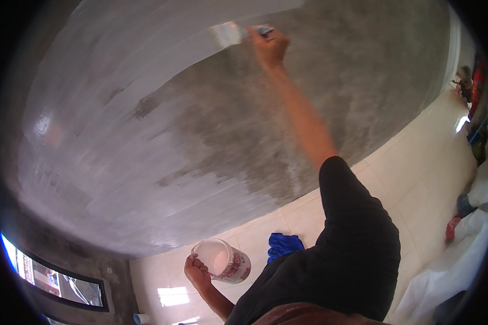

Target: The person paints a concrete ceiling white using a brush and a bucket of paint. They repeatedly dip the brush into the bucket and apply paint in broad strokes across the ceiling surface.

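My right hand (272,49) is stretched far up and closed round the handle of a wide paintbrush (226,36). The brush's pale bristles lie against the grey wall (309,81), at the border between a wet, lighter coat and darker bare plaster. Low on the left, my left hand (197,270) grips a white plastic bucket (238,265) by its rim or handle; which of the two I cannot tell. Pale pinkish-white liquid shows inside the bucket, which has a reddish print on its side and tilts slightly.
A blue cloth (283,245) is by my body, over the cream tiled floor (417,189). White sheeting (444,265) and assorted items lie along the right. A dark-framed window (65,284) is at lower left, with a small pale-blue cylindrical thing (141,318) nearby.
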`<move>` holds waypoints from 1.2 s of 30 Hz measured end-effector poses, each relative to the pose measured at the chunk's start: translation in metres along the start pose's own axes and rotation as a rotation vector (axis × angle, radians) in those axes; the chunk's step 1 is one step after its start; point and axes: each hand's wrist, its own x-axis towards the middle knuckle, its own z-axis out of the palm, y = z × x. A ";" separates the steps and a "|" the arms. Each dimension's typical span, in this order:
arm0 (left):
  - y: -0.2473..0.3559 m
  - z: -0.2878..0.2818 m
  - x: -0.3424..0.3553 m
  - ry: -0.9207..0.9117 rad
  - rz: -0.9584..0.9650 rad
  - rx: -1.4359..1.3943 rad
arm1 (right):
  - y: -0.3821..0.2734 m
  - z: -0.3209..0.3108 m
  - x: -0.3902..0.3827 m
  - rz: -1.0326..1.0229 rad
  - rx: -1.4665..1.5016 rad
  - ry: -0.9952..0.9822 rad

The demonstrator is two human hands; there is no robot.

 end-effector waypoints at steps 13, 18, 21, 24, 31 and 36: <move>0.017 0.009 -0.010 -0.124 -0.086 -0.020 | 0.044 -0.064 0.066 -0.377 -0.570 0.120; 0.026 0.019 -0.006 -0.176 -0.097 0.017 | -0.039 0.025 -0.034 -0.440 -0.280 -0.054; 0.027 0.022 -0.007 -0.155 -0.102 0.064 | -0.081 0.040 -0.066 -0.343 -0.028 -0.142; 0.026 0.029 -0.012 -0.129 -0.092 0.023 | -0.079 0.038 -0.044 -0.205 0.114 -0.175; 0.014 0.047 -0.019 -0.133 -0.091 -0.026 | 0.069 -0.073 0.081 0.038 -0.073 0.027; -0.002 0.046 -0.019 -0.141 -0.024 -0.031 | 0.078 -0.142 0.131 0.051 -0.427 0.133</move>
